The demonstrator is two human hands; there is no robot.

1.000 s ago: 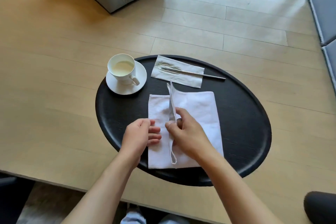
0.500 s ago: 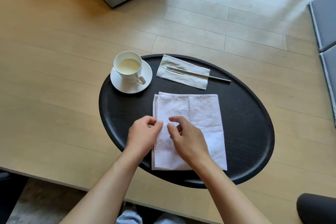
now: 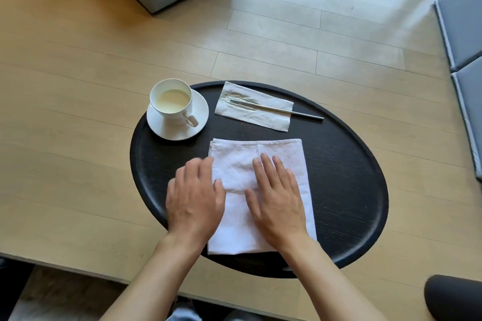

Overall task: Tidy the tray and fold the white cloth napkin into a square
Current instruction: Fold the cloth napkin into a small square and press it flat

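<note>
**Both palms flat on napkin**

Left hand [image 3: 194, 206] and right hand [image 3: 277, 203] lie palm-down, fingers [image 3: 266, 167] extended and unclenched, gripping nothing, on the folded white napkin [image 3: 240, 164] on the black tray [image 3: 347, 190]. Beyond: cup [image 3: 170, 99] on saucer [image 3: 200, 109], fork [image 3: 281, 110] on paper napkin [image 3: 273, 120].

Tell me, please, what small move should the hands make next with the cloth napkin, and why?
Probably fold the near edge up to the far edge. The white cloth napkin lies flat on the black tray as a tall rectangle, not yet a square, and the left hand and right hand rest open on it.
</note>
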